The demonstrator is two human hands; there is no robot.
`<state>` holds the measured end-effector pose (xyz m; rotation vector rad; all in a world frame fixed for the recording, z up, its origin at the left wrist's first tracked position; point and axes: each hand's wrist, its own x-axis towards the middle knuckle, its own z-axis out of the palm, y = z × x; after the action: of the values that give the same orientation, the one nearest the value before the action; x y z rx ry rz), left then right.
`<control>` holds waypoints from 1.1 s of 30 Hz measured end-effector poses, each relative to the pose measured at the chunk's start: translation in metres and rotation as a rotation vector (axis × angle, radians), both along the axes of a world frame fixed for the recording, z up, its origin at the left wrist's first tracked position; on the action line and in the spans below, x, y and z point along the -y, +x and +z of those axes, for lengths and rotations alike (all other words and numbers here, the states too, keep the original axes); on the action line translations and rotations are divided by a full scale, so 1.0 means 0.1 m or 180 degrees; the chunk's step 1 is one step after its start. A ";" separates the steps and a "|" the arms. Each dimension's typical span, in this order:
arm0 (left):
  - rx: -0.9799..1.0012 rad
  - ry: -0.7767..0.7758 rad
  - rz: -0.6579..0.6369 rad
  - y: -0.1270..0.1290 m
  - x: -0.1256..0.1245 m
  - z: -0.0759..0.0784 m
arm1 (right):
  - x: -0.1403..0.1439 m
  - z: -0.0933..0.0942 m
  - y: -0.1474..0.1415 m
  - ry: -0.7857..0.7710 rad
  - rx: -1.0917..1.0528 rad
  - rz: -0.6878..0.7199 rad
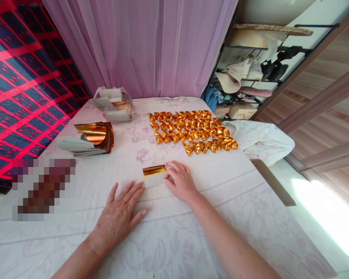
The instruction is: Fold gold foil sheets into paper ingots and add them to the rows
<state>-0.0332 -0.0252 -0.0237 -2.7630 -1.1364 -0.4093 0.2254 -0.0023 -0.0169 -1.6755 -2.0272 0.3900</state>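
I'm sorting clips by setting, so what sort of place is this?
Probably a room in a home: a floral tablecloth, a purple curtain, and a rack with a hat on it.

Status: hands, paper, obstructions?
Left hand palm down on tablecloth. Right hand at right end of gold-and-white paper. Folded gold-foil pieces beyond; nothing visibly blocking.

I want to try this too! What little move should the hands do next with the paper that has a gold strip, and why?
Maybe slide the fingers of the left hand onto the paper to steady it. The right hand has its fingers at the paper's right edge, but the left hand lies open by its near left corner, so that side looks less secure.
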 end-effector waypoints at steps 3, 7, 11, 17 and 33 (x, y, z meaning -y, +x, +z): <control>-0.0011 0.0130 0.0086 0.05 -0.01 0.09 | 0.00 -0.01 0.00 0.0048 0.0025 0.0003; 0.0001 0.0044 -0.0014 0.26 -0.02 0.12 | 0.01 -0.01 0.00 0.0125 0.0085 0.0023; -0.0041 -0.0066 -0.0087 0.40 -0.02 0.04 | 0.03 -0.02 -0.04 0.0230 0.0114 -0.0025; -0.0090 -0.0072 -0.0014 0.37 -0.02 -0.01 | 0.04 -0.03 -0.14 0.0252 0.0110 -0.0270; 0.0289 -0.0798 0.0153 0.20 -0.09 0.04 | 0.00 -0.11 0.11 0.0019 -0.0052 0.0042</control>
<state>-0.0127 -0.0158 -0.0198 -2.9481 -1.3593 -0.4170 0.2362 -0.0022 -0.0277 -1.6508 -2.0269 0.4003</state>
